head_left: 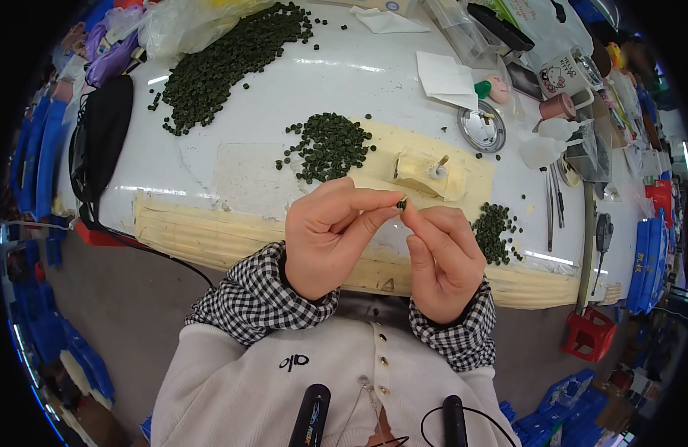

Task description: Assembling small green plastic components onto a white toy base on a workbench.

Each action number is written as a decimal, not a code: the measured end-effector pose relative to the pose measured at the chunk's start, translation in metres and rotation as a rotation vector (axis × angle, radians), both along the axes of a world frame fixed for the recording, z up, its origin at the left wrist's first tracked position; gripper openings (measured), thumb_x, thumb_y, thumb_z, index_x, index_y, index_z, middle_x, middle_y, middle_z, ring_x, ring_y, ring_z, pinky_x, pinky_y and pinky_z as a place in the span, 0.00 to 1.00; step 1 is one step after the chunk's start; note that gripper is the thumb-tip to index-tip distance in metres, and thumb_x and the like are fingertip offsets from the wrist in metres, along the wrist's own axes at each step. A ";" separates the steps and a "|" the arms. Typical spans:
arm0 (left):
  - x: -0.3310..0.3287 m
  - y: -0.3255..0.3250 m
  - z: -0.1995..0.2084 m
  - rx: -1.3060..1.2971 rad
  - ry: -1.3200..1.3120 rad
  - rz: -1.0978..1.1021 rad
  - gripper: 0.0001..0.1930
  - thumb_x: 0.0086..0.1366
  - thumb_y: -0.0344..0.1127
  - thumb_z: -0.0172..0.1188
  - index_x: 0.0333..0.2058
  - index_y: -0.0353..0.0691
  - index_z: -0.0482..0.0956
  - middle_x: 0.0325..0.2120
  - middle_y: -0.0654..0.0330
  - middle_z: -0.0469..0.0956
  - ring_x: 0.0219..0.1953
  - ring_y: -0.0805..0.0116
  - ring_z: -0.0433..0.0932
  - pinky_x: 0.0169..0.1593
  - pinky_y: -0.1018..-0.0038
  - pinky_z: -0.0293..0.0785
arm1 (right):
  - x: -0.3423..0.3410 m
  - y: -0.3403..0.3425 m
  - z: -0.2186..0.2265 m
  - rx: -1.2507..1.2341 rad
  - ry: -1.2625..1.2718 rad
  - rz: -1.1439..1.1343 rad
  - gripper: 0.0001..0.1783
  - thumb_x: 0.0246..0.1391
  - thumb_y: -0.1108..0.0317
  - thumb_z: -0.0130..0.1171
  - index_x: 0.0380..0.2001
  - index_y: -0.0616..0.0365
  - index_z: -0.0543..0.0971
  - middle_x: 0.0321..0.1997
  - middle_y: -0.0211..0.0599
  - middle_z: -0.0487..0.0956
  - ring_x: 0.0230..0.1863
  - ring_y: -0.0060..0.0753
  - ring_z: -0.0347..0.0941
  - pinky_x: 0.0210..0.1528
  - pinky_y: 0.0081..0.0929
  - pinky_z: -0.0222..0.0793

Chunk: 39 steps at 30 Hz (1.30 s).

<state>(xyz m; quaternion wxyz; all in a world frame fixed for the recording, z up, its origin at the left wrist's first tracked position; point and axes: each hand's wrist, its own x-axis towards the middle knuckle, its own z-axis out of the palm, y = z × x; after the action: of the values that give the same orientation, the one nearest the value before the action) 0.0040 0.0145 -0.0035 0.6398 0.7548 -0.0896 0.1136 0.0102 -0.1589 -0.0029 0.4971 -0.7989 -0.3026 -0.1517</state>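
The left hand [323, 238] is pinched closed, forefinger and thumb meeting at the tips on one small dark-green piece [402, 203], its other fingers curled in. The right hand [447, 261] is half curled; its forefinger tip touches the same piece from the right, while its thumb stands apart, lower down. Whether the right hand also grips the piece I cannot tell. The piece is above the near edge of the white table [184, 167], between the two hands.

Short dark lettering is stitched on the pale jumper [247, 391]. The white cup [564, 73], far right, bears a printed cartoon face and lettering. Two checked cuffs, one per arm, cover the wrists.

Green pieces lie in three piles, too many in each to count: a large pile [225, 67] far left, a middle pile [330, 145] just beyond the left hand, and a small pile [493, 235] just right of the right hand. A few strays lie around them. One pale block [415, 175] with an upright peg [442, 162] sits beyond the hands, on a yellowish sheet [385, 141].

Farther right is one round metal dish [471, 135], with a white paper [445, 78] beyond it. Two slim tools [550, 216] lie side by side at the right. One red stool [588, 335] stands on the floor, near right.
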 end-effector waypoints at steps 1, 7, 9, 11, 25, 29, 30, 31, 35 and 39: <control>0.000 0.000 0.000 0.000 -0.003 -0.008 0.11 0.57 0.20 0.64 0.39 0.37 0.84 0.16 0.71 0.60 0.20 0.82 0.55 0.24 0.83 0.51 | 0.001 -0.001 0.001 -0.011 -0.015 0.001 0.20 0.48 0.82 0.61 0.48 0.65 0.79 0.36 0.40 0.76 0.35 0.37 0.72 0.37 0.26 0.70; 0.001 0.001 -0.003 0.011 0.002 -0.033 0.10 0.57 0.23 0.65 0.39 0.38 0.84 0.15 0.70 0.60 0.19 0.81 0.55 0.23 0.81 0.51 | 0.001 -0.006 0.002 -0.058 -0.043 -0.001 0.21 0.47 0.82 0.61 0.47 0.65 0.79 0.36 0.40 0.76 0.35 0.37 0.72 0.37 0.27 0.70; 0.000 0.001 -0.003 0.019 0.003 -0.035 0.11 0.57 0.21 0.64 0.39 0.36 0.84 0.16 0.71 0.60 0.20 0.83 0.55 0.24 0.83 0.51 | 0.001 -0.006 0.003 -0.063 -0.044 -0.013 0.21 0.46 0.82 0.62 0.47 0.65 0.79 0.36 0.40 0.76 0.35 0.37 0.72 0.37 0.27 0.70; 0.001 0.000 -0.004 -0.009 0.008 -0.015 0.11 0.57 0.23 0.65 0.39 0.38 0.84 0.15 0.71 0.59 0.19 0.81 0.55 0.23 0.81 0.51 | 0.001 -0.006 0.006 -0.062 -0.032 -0.020 0.20 0.47 0.81 0.62 0.47 0.64 0.79 0.35 0.40 0.76 0.35 0.37 0.73 0.37 0.26 0.70; 0.000 -0.001 -0.003 -0.048 0.030 0.008 0.10 0.58 0.25 0.65 0.39 0.38 0.84 0.15 0.70 0.59 0.19 0.81 0.55 0.24 0.81 0.51 | 0.057 -0.015 0.025 -0.353 -0.096 -0.305 0.07 0.47 0.75 0.65 0.32 0.61 0.81 0.29 0.39 0.75 0.31 0.39 0.70 0.34 0.31 0.66; -0.001 0.000 -0.003 -0.043 0.032 0.012 0.10 0.58 0.24 0.65 0.39 0.38 0.84 0.15 0.70 0.59 0.19 0.81 0.55 0.24 0.80 0.51 | 0.053 -0.013 0.034 -0.263 -0.091 -0.313 0.05 0.47 0.76 0.65 0.29 0.63 0.80 0.28 0.38 0.76 0.31 0.36 0.72 0.34 0.28 0.67; -0.001 0.000 -0.003 -0.040 0.037 0.014 0.10 0.58 0.24 0.65 0.39 0.38 0.84 0.15 0.70 0.58 0.19 0.81 0.55 0.24 0.80 0.51 | 0.045 -0.011 0.044 -0.188 -0.102 -0.368 0.04 0.47 0.76 0.65 0.28 0.63 0.80 0.28 0.38 0.76 0.31 0.35 0.72 0.35 0.28 0.68; -0.001 0.000 -0.003 -0.041 0.032 0.011 0.10 0.58 0.24 0.65 0.39 0.38 0.84 0.15 0.70 0.58 0.19 0.80 0.55 0.24 0.80 0.51 | 0.037 -0.010 0.052 -0.113 -0.113 -0.424 0.04 0.48 0.77 0.65 0.27 0.64 0.79 0.28 0.38 0.77 0.31 0.34 0.73 0.35 0.27 0.68; 0.000 0.000 -0.003 -0.023 0.020 0.009 0.10 0.57 0.24 0.65 0.39 0.39 0.84 0.14 0.70 0.57 0.18 0.80 0.55 0.24 0.79 0.51 | 0.028 -0.010 0.053 0.031 -0.082 -0.120 0.05 0.51 0.77 0.63 0.31 0.66 0.78 0.31 0.39 0.78 0.33 0.35 0.74 0.37 0.24 0.69; 0.001 -0.003 -0.003 -0.013 0.010 0.012 0.09 0.57 0.24 0.65 0.38 0.39 0.84 0.14 0.70 0.57 0.18 0.80 0.55 0.23 0.79 0.51 | 0.029 -0.004 0.038 0.138 0.098 0.025 0.05 0.57 0.76 0.57 0.35 0.67 0.75 0.34 0.40 0.78 0.35 0.31 0.76 0.39 0.22 0.72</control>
<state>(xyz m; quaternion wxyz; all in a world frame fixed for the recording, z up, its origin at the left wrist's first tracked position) 0.0048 0.0119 -0.0062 0.6445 0.7517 -0.0812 0.1143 0.0392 -0.1634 0.0355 0.5672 -0.7652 -0.2768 -0.1268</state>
